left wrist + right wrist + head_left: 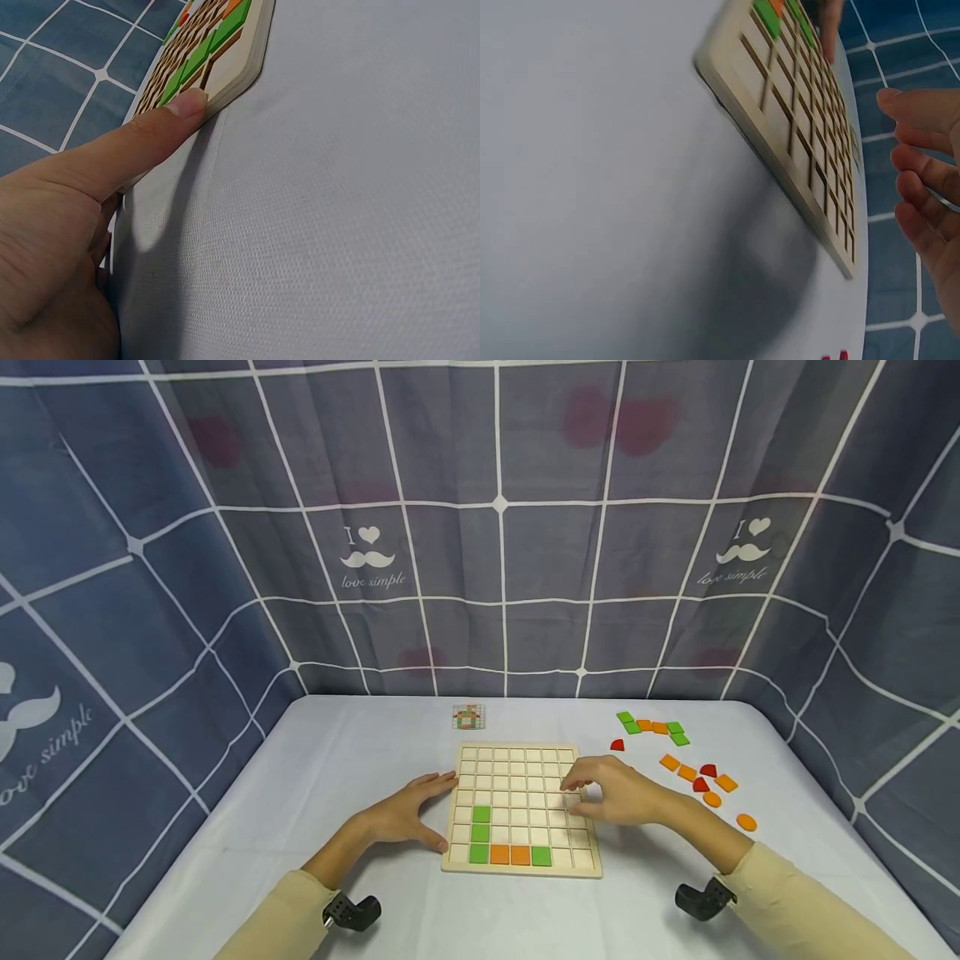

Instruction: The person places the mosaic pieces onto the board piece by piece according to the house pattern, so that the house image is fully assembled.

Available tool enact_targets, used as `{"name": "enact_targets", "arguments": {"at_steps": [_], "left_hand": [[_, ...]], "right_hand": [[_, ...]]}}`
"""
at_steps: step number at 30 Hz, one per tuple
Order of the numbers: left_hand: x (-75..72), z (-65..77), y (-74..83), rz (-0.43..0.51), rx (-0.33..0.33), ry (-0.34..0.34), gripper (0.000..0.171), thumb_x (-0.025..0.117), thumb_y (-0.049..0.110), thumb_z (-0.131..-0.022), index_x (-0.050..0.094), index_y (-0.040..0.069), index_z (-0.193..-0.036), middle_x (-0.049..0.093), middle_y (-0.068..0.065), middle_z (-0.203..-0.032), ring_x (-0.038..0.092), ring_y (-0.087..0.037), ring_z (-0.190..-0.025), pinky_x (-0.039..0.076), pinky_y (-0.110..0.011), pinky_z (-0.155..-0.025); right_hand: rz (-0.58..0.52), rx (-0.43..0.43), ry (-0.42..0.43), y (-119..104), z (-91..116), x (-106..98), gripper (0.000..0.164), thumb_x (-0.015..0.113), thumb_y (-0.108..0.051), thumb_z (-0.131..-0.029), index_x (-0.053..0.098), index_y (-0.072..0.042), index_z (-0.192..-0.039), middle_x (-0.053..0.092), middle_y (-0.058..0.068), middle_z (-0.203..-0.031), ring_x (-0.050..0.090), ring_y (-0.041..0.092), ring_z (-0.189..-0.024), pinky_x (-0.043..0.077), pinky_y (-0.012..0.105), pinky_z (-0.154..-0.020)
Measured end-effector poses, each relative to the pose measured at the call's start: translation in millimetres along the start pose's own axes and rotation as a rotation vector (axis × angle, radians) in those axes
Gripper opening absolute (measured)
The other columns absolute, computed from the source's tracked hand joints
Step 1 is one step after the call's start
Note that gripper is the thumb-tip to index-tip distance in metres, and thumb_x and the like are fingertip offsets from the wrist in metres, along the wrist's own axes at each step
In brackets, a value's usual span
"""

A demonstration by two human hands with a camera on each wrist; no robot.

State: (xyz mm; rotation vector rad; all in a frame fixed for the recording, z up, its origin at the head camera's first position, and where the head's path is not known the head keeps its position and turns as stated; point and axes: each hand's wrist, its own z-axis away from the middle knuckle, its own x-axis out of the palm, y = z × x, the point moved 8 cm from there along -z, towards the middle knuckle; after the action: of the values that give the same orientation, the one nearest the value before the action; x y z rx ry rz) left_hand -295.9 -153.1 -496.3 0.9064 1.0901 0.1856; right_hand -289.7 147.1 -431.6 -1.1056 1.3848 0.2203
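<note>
A wooden grid board (524,870) lies on the white table in front of me. On its lower left sit green tiles (482,833) in a column, and two orange tiles (510,855) with another green one continue along the bottom row. My left hand (401,812) is spread at the board's left side; in the left wrist view its thumb (150,139) rests on the board's edge. Over the right side of the board hovers my right hand (618,789), fingers loosely bent. The right wrist view shows no piece between those fingers (926,169).
Loose green tiles (676,727), orange tiles (670,762), orange round pieces (746,822) and red pieces (708,770) are scattered right of the board. Behind the board lies a small pattern card (468,717). A dark gridded curtain (457,552) surrounds the table.
</note>
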Motion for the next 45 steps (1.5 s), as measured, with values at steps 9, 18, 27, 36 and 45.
{"name": "enact_targets", "arguments": {"at_steps": [9,18,27,36,45], "left_hand": [[0.9,0.1,-1.1,-0.005,-0.001,0.004,0.111,0.097,0.034,-0.068,0.038,0.019,-0.162,0.026,0.001,-0.169,0.012,-0.037,-0.155,0.015,-0.07,-0.117],[1.3,1.5,-1.4,-0.002,-0.01,0.0,0.112,0.097,0.035,-0.068,0.038,0.018,-0.162,0.026,0.0,-0.169,0.012,-0.038,-0.155,0.016,-0.07,-0.117],[2.5,2.1,-0.9,0.003,0.006,-0.007,0.111,0.097,0.035,-0.07,0.038,0.016,-0.162,0.025,0.0,-0.169,0.011,-0.038,-0.155,0.015,-0.07,-0.117],[0.6,2.3,-0.3,-0.017,0.005,-0.003,0.111,0.096,0.036,-0.07,0.037,0.016,-0.162,0.025,-0.001,-0.17,0.012,-0.039,-0.155,0.016,-0.07,-0.117],[0.8,-1.8,-2.0,-0.025,0.015,-0.006,0.111,0.096,0.038,-0.071,0.037,0.017,-0.162,0.025,0.001,-0.17,0.011,-0.037,-0.155,0.016,-0.068,-0.118]], "right_hand": [[0.043,0.095,0.101,37,6,-40,0.027,0.082,-0.014,-0.088,0.075,-0.004,-0.112,0.072,0.005,-0.105,0.067,0.028,-0.096,0.057,0.044,-0.086],[0.088,0.208,0.23,84,23,-69,0.026,0.083,-0.014,-0.088,0.076,-0.001,-0.108,0.073,0.007,-0.099,0.066,0.03,-0.091,0.057,0.046,-0.084],[0.118,0.391,0.307,129,51,-94,0.032,0.081,-0.021,-0.091,0.075,0.001,-0.114,0.071,0.005,-0.098,0.064,0.027,-0.091,0.055,0.046,-0.083],[0.088,0.571,0.309,173,81,-101,0.041,0.077,-0.028,-0.095,0.071,0.004,-0.12,0.07,0.019,-0.11,0.061,0.04,-0.104,0.052,0.058,-0.088],[0.074,0.729,0.266,212,103,-95,0.059,0.077,-0.035,-0.094,0.062,0.009,-0.13,0.064,0.025,-0.114,0.059,0.033,-0.091,0.055,0.048,-0.082]]}}
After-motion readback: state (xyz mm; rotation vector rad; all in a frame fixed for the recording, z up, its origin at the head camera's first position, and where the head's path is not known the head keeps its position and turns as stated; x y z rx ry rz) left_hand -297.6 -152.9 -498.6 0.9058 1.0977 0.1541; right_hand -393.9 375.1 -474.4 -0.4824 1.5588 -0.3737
